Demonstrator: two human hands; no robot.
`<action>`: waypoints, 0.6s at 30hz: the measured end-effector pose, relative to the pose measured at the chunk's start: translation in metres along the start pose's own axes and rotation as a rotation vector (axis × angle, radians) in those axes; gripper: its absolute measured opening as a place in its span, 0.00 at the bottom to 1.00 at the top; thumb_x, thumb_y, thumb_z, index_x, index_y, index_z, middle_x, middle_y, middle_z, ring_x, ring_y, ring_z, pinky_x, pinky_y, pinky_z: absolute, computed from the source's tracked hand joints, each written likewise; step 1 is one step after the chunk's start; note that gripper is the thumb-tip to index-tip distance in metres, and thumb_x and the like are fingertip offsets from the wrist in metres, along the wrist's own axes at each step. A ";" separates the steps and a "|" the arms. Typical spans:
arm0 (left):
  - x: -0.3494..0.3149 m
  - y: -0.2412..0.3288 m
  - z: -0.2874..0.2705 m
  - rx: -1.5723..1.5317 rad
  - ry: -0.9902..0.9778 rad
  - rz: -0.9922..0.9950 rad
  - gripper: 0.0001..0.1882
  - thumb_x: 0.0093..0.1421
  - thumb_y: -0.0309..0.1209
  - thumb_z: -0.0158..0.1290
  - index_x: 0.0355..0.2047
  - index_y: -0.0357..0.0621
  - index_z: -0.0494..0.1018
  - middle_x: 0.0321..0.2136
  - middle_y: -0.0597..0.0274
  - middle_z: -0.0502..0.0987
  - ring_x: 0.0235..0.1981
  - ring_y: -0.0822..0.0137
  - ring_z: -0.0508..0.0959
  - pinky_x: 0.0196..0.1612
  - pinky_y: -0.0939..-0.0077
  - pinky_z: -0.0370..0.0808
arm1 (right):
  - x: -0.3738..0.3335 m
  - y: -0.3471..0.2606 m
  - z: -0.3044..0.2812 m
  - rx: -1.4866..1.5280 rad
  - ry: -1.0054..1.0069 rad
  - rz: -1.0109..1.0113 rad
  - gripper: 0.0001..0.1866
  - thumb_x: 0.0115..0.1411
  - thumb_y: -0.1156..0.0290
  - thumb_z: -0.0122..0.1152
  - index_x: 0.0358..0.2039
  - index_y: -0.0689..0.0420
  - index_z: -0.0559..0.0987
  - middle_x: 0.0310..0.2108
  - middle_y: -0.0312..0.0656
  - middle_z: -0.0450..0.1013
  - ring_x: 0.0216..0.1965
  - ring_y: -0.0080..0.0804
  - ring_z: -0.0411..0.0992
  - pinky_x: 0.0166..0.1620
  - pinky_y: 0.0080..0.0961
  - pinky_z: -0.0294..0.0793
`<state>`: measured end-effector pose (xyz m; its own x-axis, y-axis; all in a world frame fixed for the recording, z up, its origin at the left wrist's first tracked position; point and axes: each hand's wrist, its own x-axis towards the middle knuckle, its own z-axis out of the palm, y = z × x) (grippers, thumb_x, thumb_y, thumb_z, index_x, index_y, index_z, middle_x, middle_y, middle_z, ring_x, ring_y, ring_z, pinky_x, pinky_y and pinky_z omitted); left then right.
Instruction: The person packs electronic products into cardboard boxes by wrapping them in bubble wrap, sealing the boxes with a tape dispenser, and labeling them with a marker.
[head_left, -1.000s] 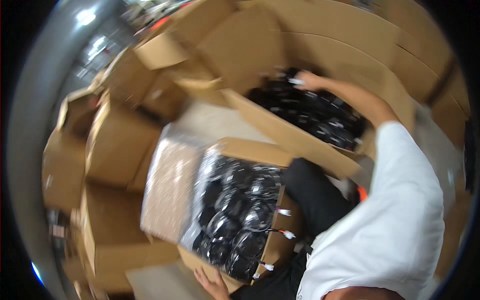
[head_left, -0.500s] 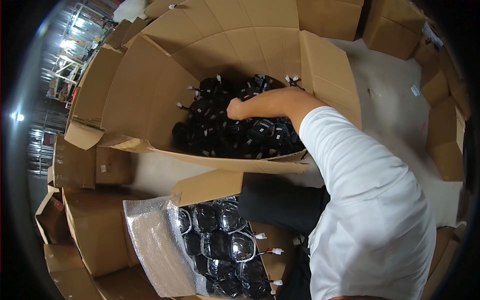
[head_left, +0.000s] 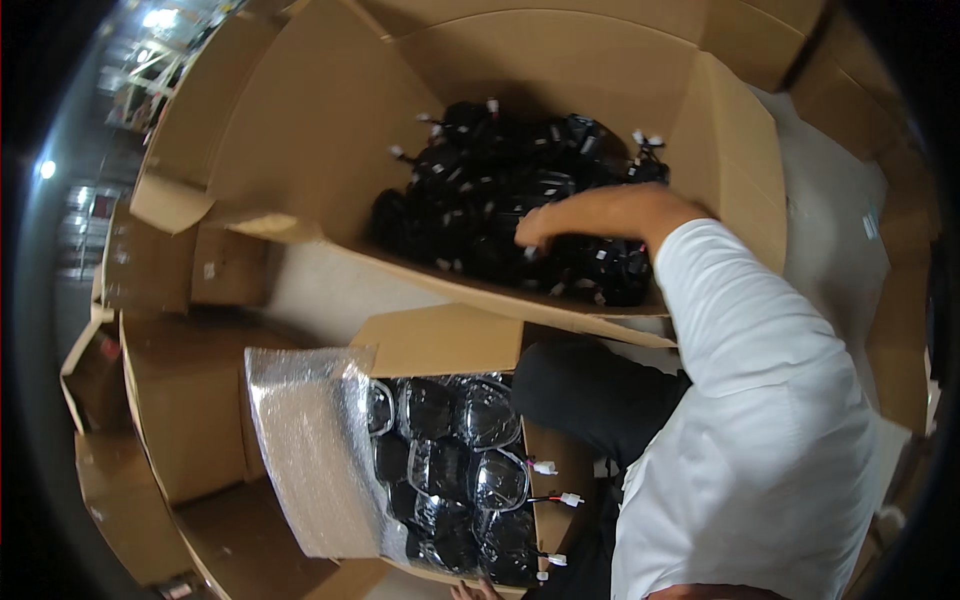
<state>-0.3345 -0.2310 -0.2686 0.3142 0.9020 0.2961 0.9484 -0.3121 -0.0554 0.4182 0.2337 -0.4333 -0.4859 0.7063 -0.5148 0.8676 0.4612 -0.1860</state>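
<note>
Reaching from the right side of the frame, the right hand (head_left: 538, 226) dipped into the large box (head_left: 560, 65) at upper centre, above the loose black parts (head_left: 445, 220) heaped there. Its fingertips were lost against the dark pile, so whether the grip was wide, narrow or around a part could not be told. The arm crossed the box's right end, probably because the body leaned in from that side.

At the bottom edge, the left hand (head_left: 474, 591) showed only some fingers beside the lower wall of the small box (head_left: 440, 337); perhaps they steadied it. The rest was cut off, so that grip could not be judged either.

In the small box, at lower centre, the packed black parts (head_left: 430, 410) sat in close rows, seemingly to save room. Their clear wrapping shone, which made single edges hard to trace. Bubble wrap (head_left: 312, 450) lay turned out over the left side, leaving the rows uncovered. White plugs (head_left: 570, 499) on short wires stuck out over the right side, perhaps for want of room between parts. A dark trouser leg (head_left: 590, 400) hid the upper right corner.
</note>
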 end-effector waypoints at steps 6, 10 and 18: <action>0.105 0.082 -0.038 -0.459 -0.092 -0.720 0.25 0.60 0.31 0.61 0.56 0.32 0.72 0.59 0.37 0.68 0.59 0.44 0.71 0.56 0.59 0.72 | -0.131 0.072 -0.129 0.541 0.573 0.023 0.11 0.53 0.66 0.68 0.32 0.59 0.80 0.28 0.45 0.78 0.30 0.33 0.74 0.38 0.35 0.75; 0.162 0.103 -0.042 -0.656 0.097 -0.672 0.22 0.60 0.28 0.61 0.53 0.32 0.73 0.53 0.43 0.75 0.56 0.49 0.75 0.58 0.63 0.71 | -0.206 -0.027 -0.233 0.410 0.726 -0.124 0.08 0.52 0.71 0.70 0.28 0.59 0.79 0.25 0.43 0.78 0.27 0.29 0.74 0.37 0.31 0.73; 0.317 0.207 -0.103 -0.714 0.416 -0.127 0.42 0.52 0.33 0.68 0.63 0.30 0.62 0.65 0.40 0.62 0.66 0.45 0.63 0.67 0.59 0.61 | -0.243 -0.301 -0.309 -0.051 0.657 -0.676 0.12 0.50 0.70 0.70 0.36 0.53 0.79 0.26 0.47 0.77 0.32 0.47 0.78 0.35 0.39 0.76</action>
<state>-0.0428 -0.0403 -0.0879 0.0322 0.8031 0.5949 0.6770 -0.4554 0.5781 0.2428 0.0891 0.0060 -0.8604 0.4346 0.2661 0.3819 0.8956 -0.2281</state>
